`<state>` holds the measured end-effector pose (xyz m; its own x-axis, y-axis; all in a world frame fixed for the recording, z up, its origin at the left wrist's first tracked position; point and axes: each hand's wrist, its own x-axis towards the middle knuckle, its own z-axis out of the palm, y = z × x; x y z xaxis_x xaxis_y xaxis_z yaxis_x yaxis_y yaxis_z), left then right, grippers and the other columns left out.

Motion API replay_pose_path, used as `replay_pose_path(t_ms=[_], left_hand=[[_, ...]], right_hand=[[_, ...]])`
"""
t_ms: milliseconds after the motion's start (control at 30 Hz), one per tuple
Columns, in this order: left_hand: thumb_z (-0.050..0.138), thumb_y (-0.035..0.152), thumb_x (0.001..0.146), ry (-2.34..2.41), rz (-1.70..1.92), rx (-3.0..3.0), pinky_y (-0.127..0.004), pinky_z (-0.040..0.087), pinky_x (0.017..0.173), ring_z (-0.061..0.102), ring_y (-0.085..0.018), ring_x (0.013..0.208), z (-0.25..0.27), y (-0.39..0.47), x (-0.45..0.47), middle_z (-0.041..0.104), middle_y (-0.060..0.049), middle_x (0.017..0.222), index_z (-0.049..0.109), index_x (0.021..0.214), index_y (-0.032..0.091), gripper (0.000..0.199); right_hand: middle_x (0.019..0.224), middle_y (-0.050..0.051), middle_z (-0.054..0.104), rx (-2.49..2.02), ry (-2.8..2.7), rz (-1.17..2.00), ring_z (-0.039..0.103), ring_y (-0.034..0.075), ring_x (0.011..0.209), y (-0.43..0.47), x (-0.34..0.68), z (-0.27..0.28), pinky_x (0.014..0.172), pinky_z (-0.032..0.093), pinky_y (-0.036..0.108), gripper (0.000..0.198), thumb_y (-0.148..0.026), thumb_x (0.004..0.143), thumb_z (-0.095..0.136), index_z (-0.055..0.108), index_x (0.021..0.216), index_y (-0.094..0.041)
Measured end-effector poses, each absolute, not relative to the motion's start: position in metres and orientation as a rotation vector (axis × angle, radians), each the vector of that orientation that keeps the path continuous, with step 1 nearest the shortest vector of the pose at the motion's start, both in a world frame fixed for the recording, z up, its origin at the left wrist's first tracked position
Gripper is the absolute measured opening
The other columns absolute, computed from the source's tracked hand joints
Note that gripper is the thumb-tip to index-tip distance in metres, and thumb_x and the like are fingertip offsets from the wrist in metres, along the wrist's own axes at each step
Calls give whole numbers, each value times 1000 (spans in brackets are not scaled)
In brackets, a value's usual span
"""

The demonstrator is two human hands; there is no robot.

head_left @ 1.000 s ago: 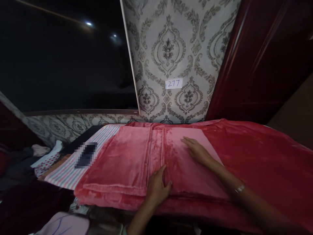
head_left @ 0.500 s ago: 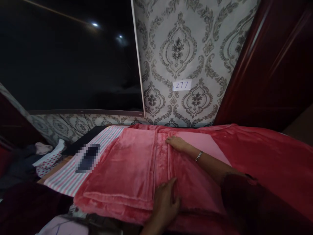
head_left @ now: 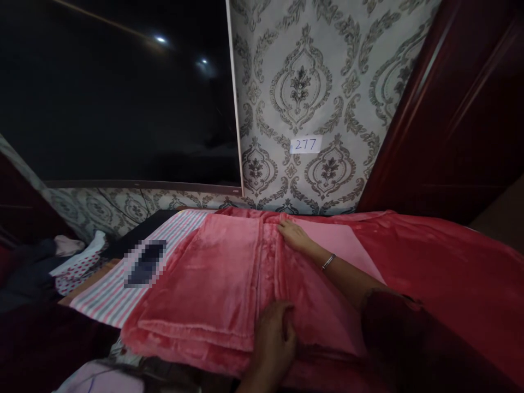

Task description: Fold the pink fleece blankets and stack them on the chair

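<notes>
plush red blanket [head_left: 204,273] lies under the right hand [head_left: 292,234], bent-fingered at a fold's [head_left: 280,267] far end, and the left hand [head_left: 274,333], half-curled at its near end; whether either pinches cloth i cannot tell. keeping both ends level seems wise. the wall [head_left: 327,98] limits reach beyond the right hand; blanket spreads flat rightward.

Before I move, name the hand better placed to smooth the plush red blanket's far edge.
Likely the right hand: it lies by the far edge of the blanket, while the left hand is by the near edge.
</notes>
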<state>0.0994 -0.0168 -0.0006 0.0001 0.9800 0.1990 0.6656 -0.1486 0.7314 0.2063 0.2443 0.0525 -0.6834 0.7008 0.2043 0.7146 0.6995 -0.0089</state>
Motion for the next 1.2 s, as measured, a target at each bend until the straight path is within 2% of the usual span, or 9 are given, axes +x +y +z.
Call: replay_pose_path(t_ms=[100, 267, 367, 467, 533, 633, 867, 1033, 1200], left_hand=[[47, 5, 76, 1817, 773, 2016, -44, 52, 94, 64, -27, 102, 2, -23, 100, 71, -10, 105, 69, 115, 20, 47], [49, 18, 89, 1994, 629, 2168, -43, 51, 90, 61, -27, 99, 26, -24, 94, 66, -11, 104, 72, 100, 22, 26], [47, 21, 93, 1927, 590, 2255, -50, 48, 102, 59, -31, 116, 47, -15, 92, 64, -13, 125, 70, 117, 22, 34], [55, 26, 91, 1734, 472, 2301, -57, 31, 119, 37, -35, 146, 50, -8, 98, 43, -14, 157, 53, 146, 19, 56], [56, 32, 92, 1681, 371, 2262, -61, 22, 123, 24, -37, 153, 41, -7, 102, 32, -17, 163, 43, 153, 15, 65], [50, 37, 96, 1698, 310, 2215, -63, 20, 123, 19, -37, 154, 27, -12, 104, 27, -19, 164, 42, 154, 15, 63], [50, 26, 96, 1627, 359, 2279, -57, 24, 124, 40, -30, 146, 59, -8, 94, 55, -11, 150, 57, 143, 21, 47], [55, 32, 93, 1605, 229, 2258, -58, 11, 127, 18, -30, 155, 55, 5, 95, 26, -12, 166, 40, 155, 17, 65], [47, 37, 98, 1572, 280, 2270, -60, 7, 126, 5, -26, 157, 17, 4, 90, 12, -4, 169, 27, 160, 28, 66]], right_hand=[[122, 14, 65, -1150, -2716, -39, 57, 23, 115, 241, 201, 41, 101, 43, 34, 39, -2, 91, 41, 67, 116, -14], [155, 13, 45, -1258, -2584, 25, 44, 18, 139, 238, 215, 43, 113, 36, 31, 60, -3, 91, 36, 45, 150, -14], [160, 15, 38, -1410, -2469, 41, 38, 21, 145, 238, 228, 48, 117, 33, 35, 59, -12, 96, 33, 36, 156, -12], [164, 18, 30, -1471, -2471, 55, 29, 29, 150, 234, 231, 42, 118, 30, 49, 59, -26, 101, 35, 33, 157, -11], [164, 18, 28, -1481, -2503, 80, 26, 33, 151, 228, 227, 33, 117, 28, 58, 60, -34, 102, 38, 33, 158, -12], [164, 16, 30, -1469, -2546, 115, 26, 33, 151, 219, 220, 20, 117, 24, 63, 60, -40, 102, 39, 36, 156, -15], [165, 17, 26, -1486, -2512, 141, 23, 30, 153, 237, 228, 29, 119, 22, 57, 61, -38, 103, 35, 30, 159, -15], [165, 17, 25, -1517, -2508, 154, 20, 30, 154, 260, 220, 34, 121, 20, 56, 64, -42, 102, 35, 29, 160, -14], [165, 12, 29, -1420, -2604, 187, 21, 28, 153, 267, 209, 21, 122, 15, 53, 65, -49, 102, 37, 34, 158, -18]])
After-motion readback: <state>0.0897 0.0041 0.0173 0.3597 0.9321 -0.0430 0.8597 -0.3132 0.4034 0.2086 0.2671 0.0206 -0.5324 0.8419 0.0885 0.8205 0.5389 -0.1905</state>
